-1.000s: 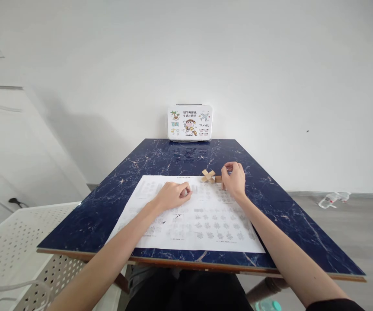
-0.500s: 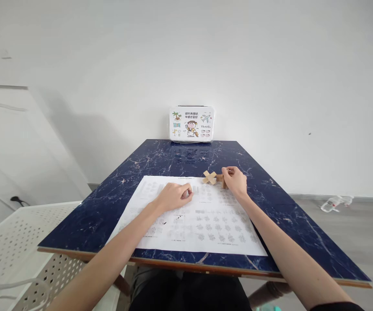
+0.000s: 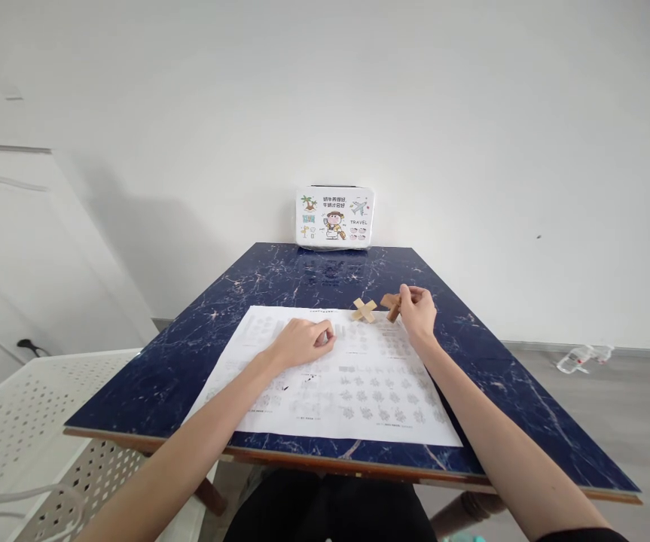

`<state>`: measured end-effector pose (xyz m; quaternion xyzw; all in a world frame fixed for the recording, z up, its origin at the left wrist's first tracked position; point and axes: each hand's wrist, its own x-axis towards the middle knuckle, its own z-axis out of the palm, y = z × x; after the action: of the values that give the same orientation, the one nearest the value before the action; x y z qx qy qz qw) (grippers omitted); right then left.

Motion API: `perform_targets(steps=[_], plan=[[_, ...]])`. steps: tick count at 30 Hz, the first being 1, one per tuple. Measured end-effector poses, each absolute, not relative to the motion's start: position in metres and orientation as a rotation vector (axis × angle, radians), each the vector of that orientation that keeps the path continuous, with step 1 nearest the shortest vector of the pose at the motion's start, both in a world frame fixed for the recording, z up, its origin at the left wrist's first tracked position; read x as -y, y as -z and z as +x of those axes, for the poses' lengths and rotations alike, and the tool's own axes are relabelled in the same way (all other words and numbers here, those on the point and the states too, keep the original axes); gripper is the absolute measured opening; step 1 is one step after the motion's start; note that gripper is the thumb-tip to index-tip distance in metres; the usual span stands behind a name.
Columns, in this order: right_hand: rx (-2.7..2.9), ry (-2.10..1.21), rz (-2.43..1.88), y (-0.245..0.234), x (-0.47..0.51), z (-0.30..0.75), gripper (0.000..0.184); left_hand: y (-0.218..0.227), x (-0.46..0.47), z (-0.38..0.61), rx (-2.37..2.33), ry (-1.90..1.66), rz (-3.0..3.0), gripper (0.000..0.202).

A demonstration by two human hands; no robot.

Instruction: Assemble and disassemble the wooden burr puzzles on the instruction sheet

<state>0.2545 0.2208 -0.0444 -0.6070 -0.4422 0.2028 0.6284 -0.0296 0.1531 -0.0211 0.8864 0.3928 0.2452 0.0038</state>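
Pinched in the fingers of my right hand (image 3: 419,312) is a brown wooden puzzle piece (image 3: 391,305), raised and tilted near the sheet's far right corner. Just left of it lies a light wooden cross-shaped puzzle piece (image 3: 364,310), at the far edge of the printed paper sheet (image 3: 325,410). My left hand (image 3: 302,342) rests on that sheet with its fingers curled closed; whether anything is inside them is hidden. Rows of small grey diagrams cover the paper around both hands.
At the back of the blue marbled table (image 3: 234,290) a white cartoon-printed case (image 3: 334,218) leans against the wall. A white perforated chair (image 3: 36,406) stands at the left. On the floor at the right lies a clear plastic bottle (image 3: 576,359).
My right hand has shifted slightly right, and the brown puzzle piece has turned and moved away from the light cross. My left hand stays nearly still.
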Motion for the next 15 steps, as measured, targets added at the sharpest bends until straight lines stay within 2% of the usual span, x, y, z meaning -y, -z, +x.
perform_targets(steps=[7, 10, 15], plan=[[0.984, -0.751, -1.053, 0.025, -0.205, 0.236, 0.043, 0.016, -0.149, -0.024, -1.249, -0.801, 2.681, 0.017], [1.154, -0.993, -0.881, 0.017, -0.185, 0.219, 0.038, 0.01, -0.146, -0.018, -1.206, -0.829, 2.459, 0.026], [1.375, -1.125, -0.83, 0.012, -0.156, 0.194, 0.036, 0.0, -0.141, -0.013, -0.989, -0.831, 1.96, 0.044]])
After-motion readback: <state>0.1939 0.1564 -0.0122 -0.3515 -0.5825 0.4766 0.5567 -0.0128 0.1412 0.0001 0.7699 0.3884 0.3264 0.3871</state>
